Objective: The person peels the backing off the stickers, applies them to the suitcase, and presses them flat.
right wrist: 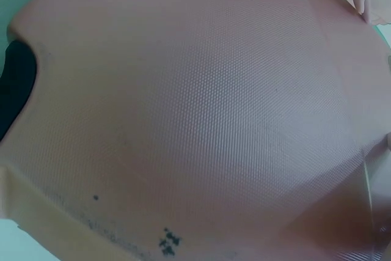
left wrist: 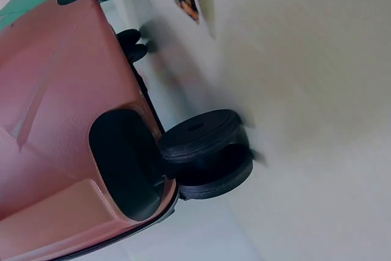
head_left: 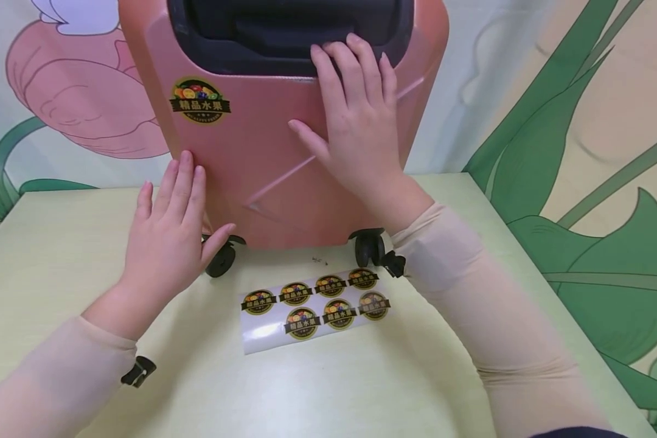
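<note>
A pink hard-shell suitcase [head_left: 241, 146] stands on its wheels on the table, a round fruit sticker [head_left: 199, 100] on its upper left front. My left hand [head_left: 166, 234] has straight fingers at the suitcase's lower left edge, its thumb spread near a black wheel [head_left: 221, 260]. Spread over the upper right front, my right hand [head_left: 358, 118] rests its fingertips by the black handle recess [head_left: 290, 58]. The left wrist view shows the suitcase's corner and a double wheel [left wrist: 204, 145]. Textured pink shell [right wrist: 214, 102] fills most of the right wrist view.
On the pale table [head_left: 328, 389], a white sheet [head_left: 263, 334] with several matching round stickers lies before the suitcase; one spot in its front row is bare. Small dark specks [head_left: 319, 261] lie behind it. A wall with painted leaves [head_left: 547, 134] stands behind.
</note>
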Demonstrator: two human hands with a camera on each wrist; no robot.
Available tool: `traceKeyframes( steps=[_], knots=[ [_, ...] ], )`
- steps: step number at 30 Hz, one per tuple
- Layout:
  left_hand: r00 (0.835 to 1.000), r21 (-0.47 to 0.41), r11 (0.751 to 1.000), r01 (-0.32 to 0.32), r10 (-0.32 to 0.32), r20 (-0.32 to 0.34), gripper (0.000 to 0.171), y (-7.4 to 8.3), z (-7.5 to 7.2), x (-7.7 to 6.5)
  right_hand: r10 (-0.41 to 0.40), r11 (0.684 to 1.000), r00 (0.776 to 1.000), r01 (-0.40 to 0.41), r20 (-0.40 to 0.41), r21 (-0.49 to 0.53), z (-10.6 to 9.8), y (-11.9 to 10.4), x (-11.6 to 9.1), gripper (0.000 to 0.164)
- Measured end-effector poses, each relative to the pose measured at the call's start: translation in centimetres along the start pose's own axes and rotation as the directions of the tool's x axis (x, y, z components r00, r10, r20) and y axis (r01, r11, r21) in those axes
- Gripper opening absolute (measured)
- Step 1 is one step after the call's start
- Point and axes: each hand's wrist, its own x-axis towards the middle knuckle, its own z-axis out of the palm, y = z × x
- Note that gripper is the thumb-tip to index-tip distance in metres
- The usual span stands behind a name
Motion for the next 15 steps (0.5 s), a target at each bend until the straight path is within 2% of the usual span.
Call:
traceKeyframes(
  steps=[9, 15],
  knots=[
    [0.998, -0.015, 0.999, -0.037, 0.036, -0.051, 0.081, 0.1, 0.2, -1.1, -0.033, 0.999, 0.999, 0.033, 0.022, 0.022, -0.4, 0.2, -0.4, 0.062],
    [0.999, -0.052, 0.998, -0.041, 0.039, -0.034, 0.081, 0.2, 0.1, -2.0, -0.078, 0.994, 0.997, 0.079, -0.009, 0.079, -0.5, 0.1, -1.3, 0.054]
  ],
)
